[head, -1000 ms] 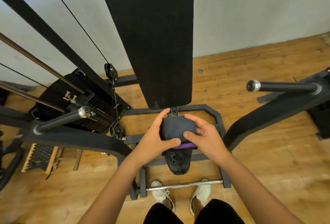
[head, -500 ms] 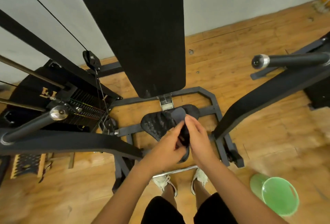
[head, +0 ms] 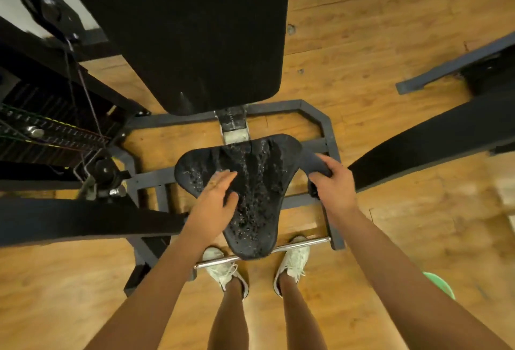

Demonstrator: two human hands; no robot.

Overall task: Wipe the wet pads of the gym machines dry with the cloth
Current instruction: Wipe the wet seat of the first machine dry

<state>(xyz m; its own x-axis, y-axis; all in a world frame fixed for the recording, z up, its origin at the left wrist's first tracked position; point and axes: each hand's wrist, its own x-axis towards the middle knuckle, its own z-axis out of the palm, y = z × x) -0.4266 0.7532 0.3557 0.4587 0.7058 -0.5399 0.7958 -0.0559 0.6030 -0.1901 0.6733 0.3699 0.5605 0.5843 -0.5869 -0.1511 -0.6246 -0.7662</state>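
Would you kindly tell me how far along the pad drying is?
Nothing looks dried yet: the seat pad is beaded with droplets. In hand: the right hand grips the cloth at its right edge; the left hand rests on it. Left: wiping the seat; the back pad is unclear.

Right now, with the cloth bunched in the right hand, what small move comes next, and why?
Probably sweep the cloth, gripped in the right hand, leftward onto the seat pad: water droplets cover it, and the cloth sits at its right edge. The left hand rests flat on the pad's left side.
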